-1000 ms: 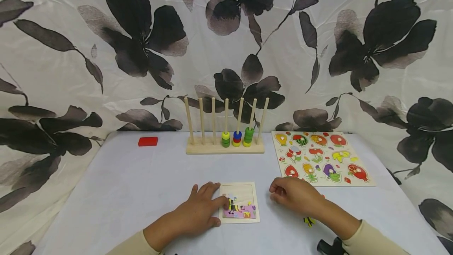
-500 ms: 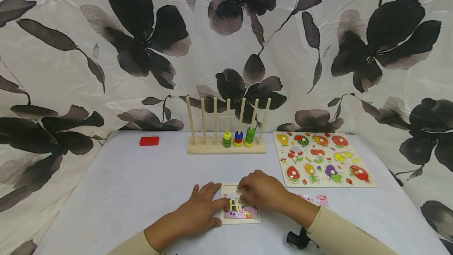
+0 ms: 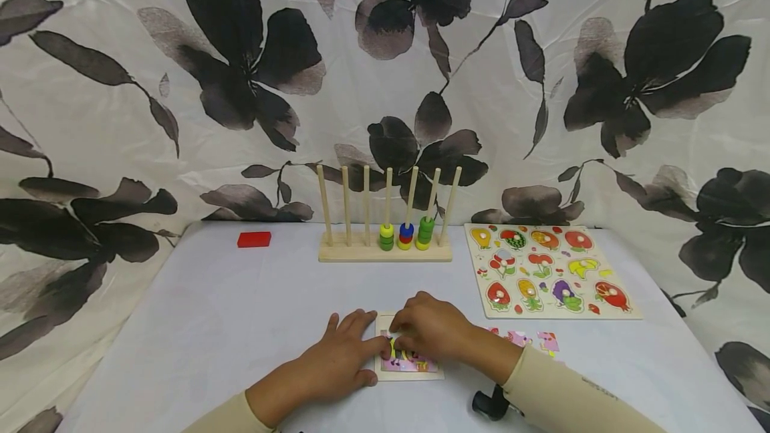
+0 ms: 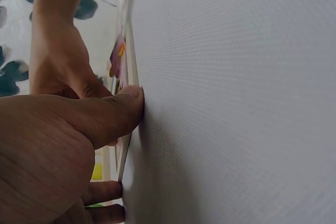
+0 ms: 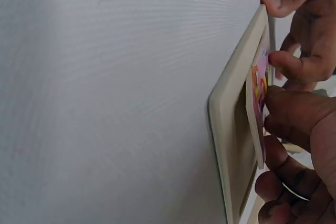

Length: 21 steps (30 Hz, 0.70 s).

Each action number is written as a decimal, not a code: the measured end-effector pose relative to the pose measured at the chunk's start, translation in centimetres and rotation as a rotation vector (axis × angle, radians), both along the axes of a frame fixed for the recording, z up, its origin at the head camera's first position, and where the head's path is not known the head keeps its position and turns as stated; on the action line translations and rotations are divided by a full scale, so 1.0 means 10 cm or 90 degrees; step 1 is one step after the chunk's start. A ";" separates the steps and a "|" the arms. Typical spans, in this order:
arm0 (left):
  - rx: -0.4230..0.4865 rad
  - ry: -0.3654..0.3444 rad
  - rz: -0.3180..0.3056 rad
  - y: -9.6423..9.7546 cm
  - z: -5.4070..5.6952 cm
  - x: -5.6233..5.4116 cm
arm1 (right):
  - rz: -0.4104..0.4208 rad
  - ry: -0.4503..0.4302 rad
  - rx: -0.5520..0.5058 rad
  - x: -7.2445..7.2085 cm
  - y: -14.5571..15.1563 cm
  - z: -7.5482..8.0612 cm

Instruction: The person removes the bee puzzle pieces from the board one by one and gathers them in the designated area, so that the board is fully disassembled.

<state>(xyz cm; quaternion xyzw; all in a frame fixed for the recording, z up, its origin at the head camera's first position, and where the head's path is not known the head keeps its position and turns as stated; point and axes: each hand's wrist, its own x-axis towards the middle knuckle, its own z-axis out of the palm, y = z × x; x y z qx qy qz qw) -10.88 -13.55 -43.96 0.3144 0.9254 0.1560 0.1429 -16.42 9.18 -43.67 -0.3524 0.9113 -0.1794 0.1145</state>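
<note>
A small square wooden puzzle tray (image 3: pixel 410 376) lies on the white table, with a purple picture of a black-and-yellow bee (image 3: pixel 415 362) covering its lower part. My left hand (image 3: pixel 334 363) rests at the tray's left side, fingers spread. Its thumb touches the outer edge and its index finger presses on the picture. Over the tray, my right hand (image 3: pixel 438 327) pinches a puzzle piece between thumb and fingertips; the fingers hide much of it in the head view. In the right wrist view the puzzle piece (image 5: pixel 258 95) stands tilted above the tray's recess.
Several loose pink pieces (image 3: pixel 547 341) lie right of the tray, partly behind the right forearm. A fruit puzzle board (image 3: pixel 550 272) is at the back right. Behind stands a peg rack (image 3: pixel 385 257) with coloured rings. A red block (image 3: pixel 254 239) sits at the back left.
My right hand has moved left from beside the tray to over the picture, uncovering loose pieces on the right. My left hand has stayed in place.
</note>
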 end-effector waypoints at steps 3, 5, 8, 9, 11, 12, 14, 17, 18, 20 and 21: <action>-0.005 0.011 -0.002 0.01 -0.01 0.00 | -0.005 0.011 0.003 0.00 0.00 0.00; -0.010 0.022 -0.004 0.01 -0.01 0.00 | -0.009 0.015 0.005 0.00 0.00 0.00; -0.015 0.030 -0.005 0.01 -0.01 0.00 | -0.009 0.016 0.006 0.00 0.00 0.00; -0.014 0.030 -0.005 0.01 -0.01 0.00 | -0.006 0.014 0.005 0.00 0.00 0.00; -0.012 0.030 -0.005 0.01 -0.02 0.00 | 0.000 0.008 0.004 -0.01 -0.01 0.00; -0.011 0.030 -0.005 0.01 -0.02 0.00 | 0.003 0.006 0.004 -0.01 -0.01 0.00; -0.008 0.030 -0.005 0.00 -0.02 0.00 | 0.007 0.007 0.005 -0.01 0.00 0.01; -0.006 0.031 -0.006 0.00 -0.02 0.00 | 0.009 0.014 0.010 -0.02 0.00 0.01; -0.006 0.031 -0.006 0.00 -0.02 0.00 | 0.010 0.016 0.011 -0.02 0.00 0.01; -0.006 0.029 -0.006 0.00 -0.02 0.00 | 0.013 0.019 0.015 -0.02 0.01 0.01; -0.007 0.028 -0.006 0.00 -0.01 0.00 | 0.016 0.018 0.016 -0.03 0.01 0.01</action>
